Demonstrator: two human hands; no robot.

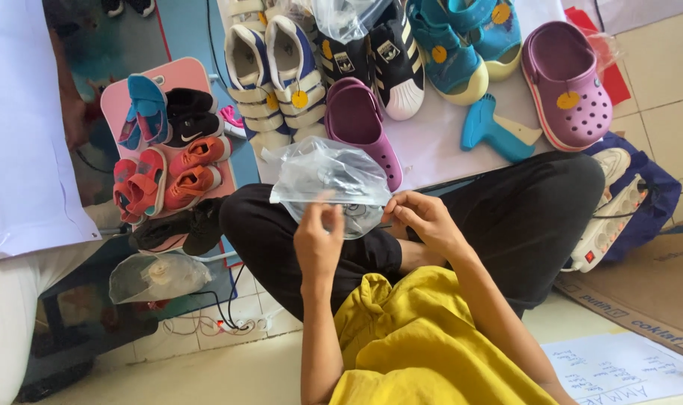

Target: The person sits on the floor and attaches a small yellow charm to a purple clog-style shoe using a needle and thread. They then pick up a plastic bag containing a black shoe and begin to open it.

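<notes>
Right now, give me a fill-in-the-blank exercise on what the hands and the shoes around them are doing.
1. Both the left hand and the right hand hold a clear plastic ____.
2. The clog lying just beyond the bag is coloured ____.
3. The tag gun on the white sheet is coloured ____.

Missing words: bag; purple; blue

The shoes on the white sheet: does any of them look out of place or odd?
One does. The two purple clogs are split up: one purple clog lies near the clear plastic bag held by both hands, left hand and right hand, the other purple clog far off, past the blue tool. Other pairs lie together.
</notes>
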